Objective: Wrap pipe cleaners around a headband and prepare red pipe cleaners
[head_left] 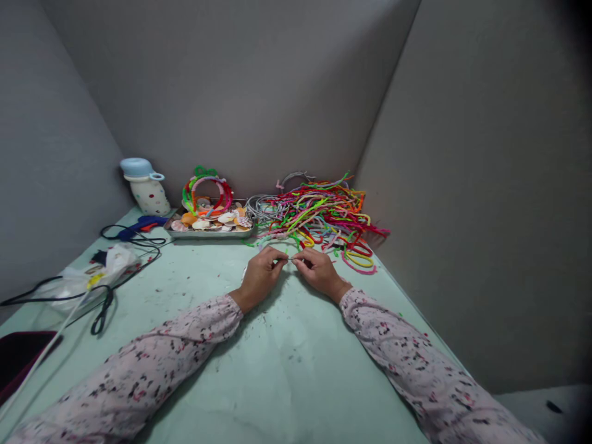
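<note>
Pale strand (290,259) runs left-to-right

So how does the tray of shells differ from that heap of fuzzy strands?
The tray keeps its shells within a rim, while the heap of strands spreads loosely on the table. The shells are mostly white, cream and orange; the strands include vivid pink, red, green and yellow. The shells look short and broad, the strands long and thin. Both sit towards the table's far edge.
</note>
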`<state>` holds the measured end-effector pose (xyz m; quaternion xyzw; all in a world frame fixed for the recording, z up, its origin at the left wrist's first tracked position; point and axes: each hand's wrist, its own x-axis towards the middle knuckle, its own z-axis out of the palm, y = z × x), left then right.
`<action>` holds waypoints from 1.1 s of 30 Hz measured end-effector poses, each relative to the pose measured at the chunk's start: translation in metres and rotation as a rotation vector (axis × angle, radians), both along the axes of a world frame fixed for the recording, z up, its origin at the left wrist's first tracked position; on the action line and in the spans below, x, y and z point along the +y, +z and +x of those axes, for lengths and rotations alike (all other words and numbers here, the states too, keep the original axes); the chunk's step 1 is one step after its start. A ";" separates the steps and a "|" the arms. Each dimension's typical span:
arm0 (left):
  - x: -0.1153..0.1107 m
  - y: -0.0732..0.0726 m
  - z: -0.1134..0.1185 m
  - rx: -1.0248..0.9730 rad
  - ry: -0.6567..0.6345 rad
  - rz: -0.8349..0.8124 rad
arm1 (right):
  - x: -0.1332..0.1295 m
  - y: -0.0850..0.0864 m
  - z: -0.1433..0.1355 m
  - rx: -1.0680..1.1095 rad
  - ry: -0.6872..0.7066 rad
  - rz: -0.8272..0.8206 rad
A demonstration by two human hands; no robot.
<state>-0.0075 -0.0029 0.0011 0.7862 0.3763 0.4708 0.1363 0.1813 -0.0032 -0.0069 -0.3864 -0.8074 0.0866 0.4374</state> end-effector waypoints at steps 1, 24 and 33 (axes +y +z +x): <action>0.000 0.000 0.000 -0.001 0.000 0.001 | 0.000 0.000 0.000 0.000 0.000 0.003; 0.000 0.000 0.000 0.034 0.010 0.011 | -0.001 0.001 0.000 0.001 0.007 0.040; 0.000 0.002 0.000 0.104 0.026 -0.020 | 0.000 0.000 -0.001 -0.011 0.004 0.052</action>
